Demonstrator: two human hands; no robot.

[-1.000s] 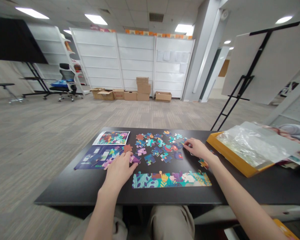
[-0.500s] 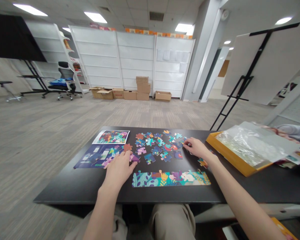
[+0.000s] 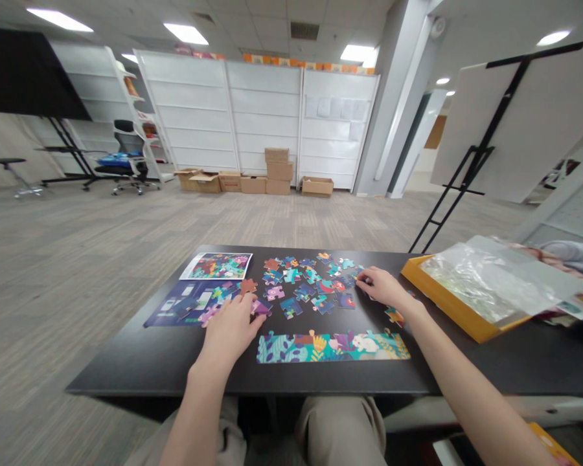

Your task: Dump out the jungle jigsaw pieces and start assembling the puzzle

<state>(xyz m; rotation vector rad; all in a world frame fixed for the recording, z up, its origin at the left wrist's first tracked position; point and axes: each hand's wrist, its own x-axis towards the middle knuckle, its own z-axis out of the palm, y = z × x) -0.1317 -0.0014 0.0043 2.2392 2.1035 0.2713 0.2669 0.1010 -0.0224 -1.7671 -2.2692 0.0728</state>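
My left hand (image 3: pixel 232 323) lies low over the left side of the black table, fingers stretched and apart. Under and beside its fingers are jigsaw pieces, among them a purple piece (image 3: pixel 261 308) by the thumb and a brown piece (image 3: pixel 247 287). On the right, my right hand (image 3: pixel 383 286) has its fingertips pinched at a dark puzzle piece, mostly hidden by the fingers. Many loose puzzle pieces (image 3: pixel 304 292) spread between the hands. In front of them lies a joined strip of puzzle (image 3: pixel 330 348) with plants and a white animal. An orange piece (image 3: pixel 394 316) sits under the right wrist.
A picture sheet (image 3: pixel 218 266) and a dark blue printed sheet (image 3: pixel 168 307) lie at the left of the table (image 3: pixel 214 378). An orange box (image 3: pixel 476 329) with clear plastic on it stands at the right, with cloth behind. A board on a black stand (image 3: pixel 471 155) rises beyond.
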